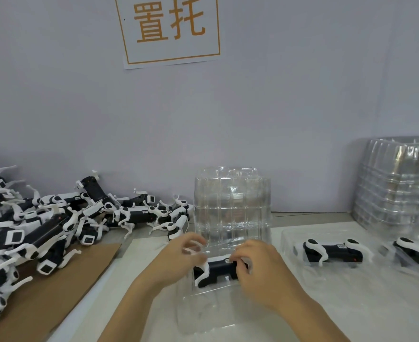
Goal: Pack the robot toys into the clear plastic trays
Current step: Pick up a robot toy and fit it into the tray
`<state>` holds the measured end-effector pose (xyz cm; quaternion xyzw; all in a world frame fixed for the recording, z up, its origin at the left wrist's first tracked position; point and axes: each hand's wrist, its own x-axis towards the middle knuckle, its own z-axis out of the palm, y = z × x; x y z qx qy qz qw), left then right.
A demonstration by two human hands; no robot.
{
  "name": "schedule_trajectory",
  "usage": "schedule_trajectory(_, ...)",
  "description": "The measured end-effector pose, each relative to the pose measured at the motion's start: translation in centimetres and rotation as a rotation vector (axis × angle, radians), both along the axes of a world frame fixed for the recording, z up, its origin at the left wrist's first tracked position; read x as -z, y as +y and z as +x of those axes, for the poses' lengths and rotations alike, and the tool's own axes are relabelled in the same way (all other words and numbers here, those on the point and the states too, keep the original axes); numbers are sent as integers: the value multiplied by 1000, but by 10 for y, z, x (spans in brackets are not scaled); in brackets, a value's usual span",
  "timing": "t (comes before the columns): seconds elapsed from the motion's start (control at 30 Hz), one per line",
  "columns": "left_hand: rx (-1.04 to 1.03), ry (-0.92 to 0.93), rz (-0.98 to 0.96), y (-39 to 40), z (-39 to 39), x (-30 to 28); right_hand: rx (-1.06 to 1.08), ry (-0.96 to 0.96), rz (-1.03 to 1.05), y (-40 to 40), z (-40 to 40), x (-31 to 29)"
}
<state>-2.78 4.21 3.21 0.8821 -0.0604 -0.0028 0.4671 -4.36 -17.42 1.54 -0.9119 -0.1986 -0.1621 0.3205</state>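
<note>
While a wall sign (170, 28) reads 置托, both hands' (178, 255) grip holds a robot toy (215, 270) in a clear tray (203, 314).

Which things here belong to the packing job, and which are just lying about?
Job: robot toy under both hands, left hand, right hand; clear tray; toy pile; packed trays; empty tray stack; second stack.
Lying about: wall sign; cardboard sheet.

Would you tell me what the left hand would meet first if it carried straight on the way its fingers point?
Probably the upright clear tray just beyond the left hand; depth is unclear from this one view.
</note>
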Motion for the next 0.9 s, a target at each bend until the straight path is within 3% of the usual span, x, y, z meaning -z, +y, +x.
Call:
schedule_trajectory(0.27, -20, -30, 127, -8, -3, -2, 107, 92, 129, 8, 9, -5)
schedule_trajectory(0.47, 64, -264, 353, -17, -11, -11, 124, 89, 221, 8, 10, -2)
schedule_trajectory(0.6, 218, -63, 635, -32, -19, -13, 60, 76, 355, -4, 11, -5)
schedule_trajectory(0.67, 221, -50, 723, -36, -20, -10, 51, 91, 494, -12, 13, -7)
schedule_trajectory(0.8, 191, -159, 641, -35, -21, -13, 76, 114, 737, -22, 17, -15)
schedule_trajectory(0.9, 243, -111, 323, -21, -22, -30, 104, 54, 902, -25, 19, -24)
